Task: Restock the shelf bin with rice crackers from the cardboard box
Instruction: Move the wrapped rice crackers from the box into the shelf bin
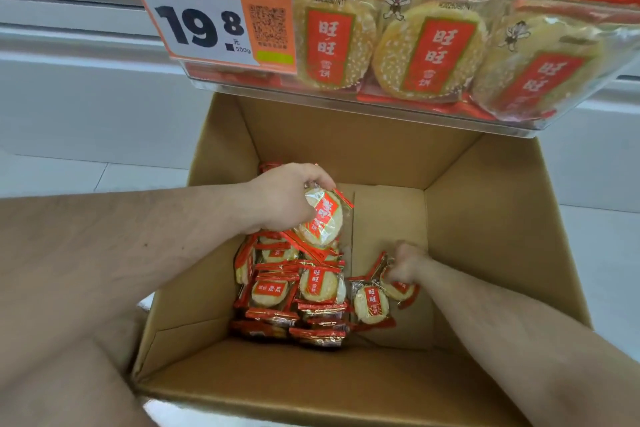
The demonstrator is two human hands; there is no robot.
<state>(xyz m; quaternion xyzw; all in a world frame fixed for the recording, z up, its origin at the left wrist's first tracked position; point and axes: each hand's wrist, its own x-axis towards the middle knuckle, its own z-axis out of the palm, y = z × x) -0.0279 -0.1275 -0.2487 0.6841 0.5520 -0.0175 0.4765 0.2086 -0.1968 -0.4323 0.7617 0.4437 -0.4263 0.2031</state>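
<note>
Both your hands are down in the box [485, 218] — left hand [284, 198] fingers gripping a packet [320, 218], right hand [405, 262] pinching another [400, 288].

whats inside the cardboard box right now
Inside the cardboard box, a heap of rice cracker packets fills its left side. The left hand grips one; the right hand grips another. Bare floor shows at right; lower layers are covered.

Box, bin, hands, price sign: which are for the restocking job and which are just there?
For the job: cardboard box, rice crackers, shelf bin, left hand holding a packet, right hand gripping another.
Just there: price sign, floor.
</note>
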